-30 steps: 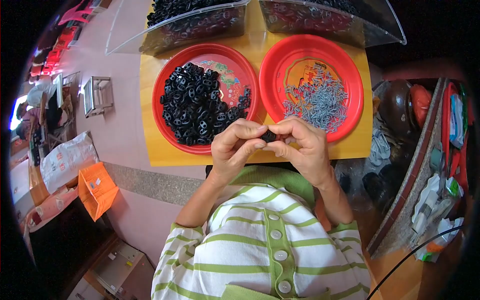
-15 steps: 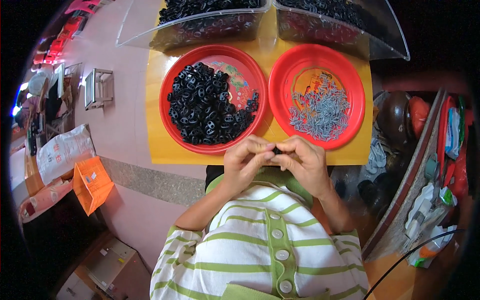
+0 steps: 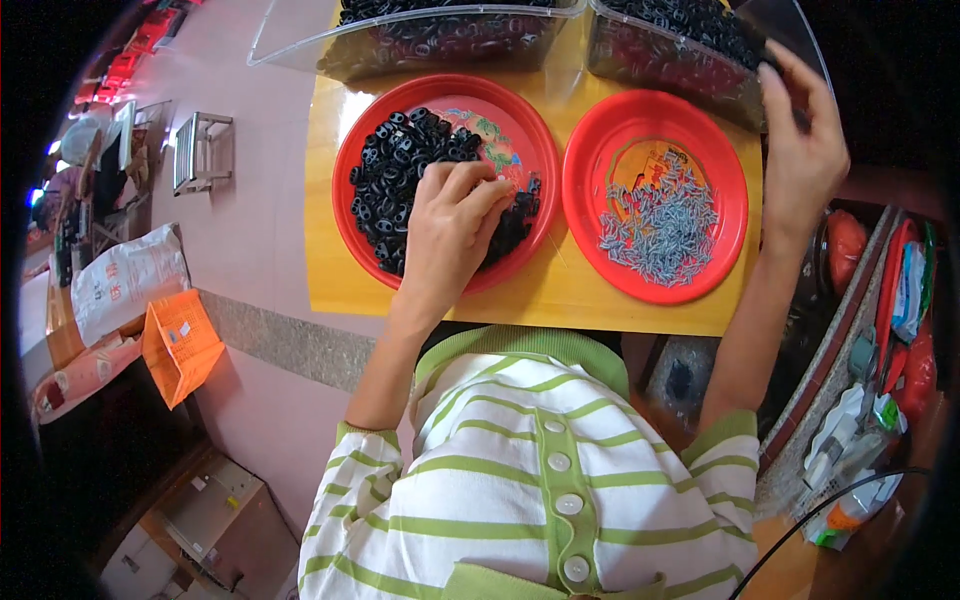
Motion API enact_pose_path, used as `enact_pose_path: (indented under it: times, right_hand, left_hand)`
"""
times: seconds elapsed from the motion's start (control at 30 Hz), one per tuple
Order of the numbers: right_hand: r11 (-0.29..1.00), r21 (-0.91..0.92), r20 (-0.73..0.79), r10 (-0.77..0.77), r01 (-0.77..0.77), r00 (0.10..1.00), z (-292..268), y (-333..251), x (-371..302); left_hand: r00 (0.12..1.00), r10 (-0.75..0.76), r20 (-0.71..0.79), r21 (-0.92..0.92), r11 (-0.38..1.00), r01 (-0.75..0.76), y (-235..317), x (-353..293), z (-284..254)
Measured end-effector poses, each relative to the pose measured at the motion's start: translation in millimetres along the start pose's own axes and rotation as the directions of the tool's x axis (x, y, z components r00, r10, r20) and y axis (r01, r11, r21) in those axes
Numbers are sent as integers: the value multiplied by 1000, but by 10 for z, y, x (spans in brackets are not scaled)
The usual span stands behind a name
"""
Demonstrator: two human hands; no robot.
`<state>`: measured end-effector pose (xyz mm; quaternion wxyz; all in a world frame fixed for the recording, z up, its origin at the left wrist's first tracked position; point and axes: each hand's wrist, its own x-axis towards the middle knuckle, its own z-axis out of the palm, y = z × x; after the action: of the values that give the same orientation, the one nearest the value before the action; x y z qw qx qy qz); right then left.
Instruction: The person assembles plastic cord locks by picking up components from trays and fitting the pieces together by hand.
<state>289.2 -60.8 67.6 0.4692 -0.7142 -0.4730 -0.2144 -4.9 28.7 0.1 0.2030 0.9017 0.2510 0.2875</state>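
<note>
My left hand [image 3: 452, 225] is over the left red tray [image 3: 345, 225], its fingers bent and drawn together at the heap of small black two-holed plastic pieces [image 3: 395, 180], which look like cord locks. What its fingertips pinch is hidden. My right hand [image 3: 808, 150] is raised at the near right corner of the right clear bin [image 3: 690, 75], thumb and fingers apart, with nothing visible between them. Between my hands lies the right red tray [image 3: 578, 190], holding a pile of tiny grey metal pieces [image 3: 660, 230] that look like springs.
Another clear bin [image 3: 450, 45] full of black pieces stands at the far left of the yellow tabletop [image 3: 330, 290]. A small metal stool [image 3: 200, 152] and an orange bag [image 3: 182, 345] are off to the left. Shelves with packets [image 3: 850, 430] stand at the right.
My hands were together at the table's near edge, fingering a small black piece. They have parted: the left to the black heap, the right up to the right bin. The view has shifted slightly.
</note>
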Motion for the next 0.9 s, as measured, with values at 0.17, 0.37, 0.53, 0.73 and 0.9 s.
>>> enact_pose_path:
  times: [0.17,0.37,0.53,0.73,0.9]
  right_hand:
    - [999,22,233,38,-44,972,25,64,221]
    - [979,144,198,112,-142,974,5,-164,-327]
    - [952,147,689,97,-270,718,75,-297,-956]
    - [995,82,700,-13,-62,714,241,-359,-1047]
    - [986,18,742,-124,166,658,251,-517,-1024]
  left_hand:
    - [994,31,106,51,998,-36,23,113,263]
    - [979,-49,198,79,996,34,33,96,290]
    - [976,-46,213,-37,998,55,55,188,290]
    - [956,-254,149,-411,863,293,94,18,217]
    - [776,-494,393,-874,62,482,309,-265,-100]
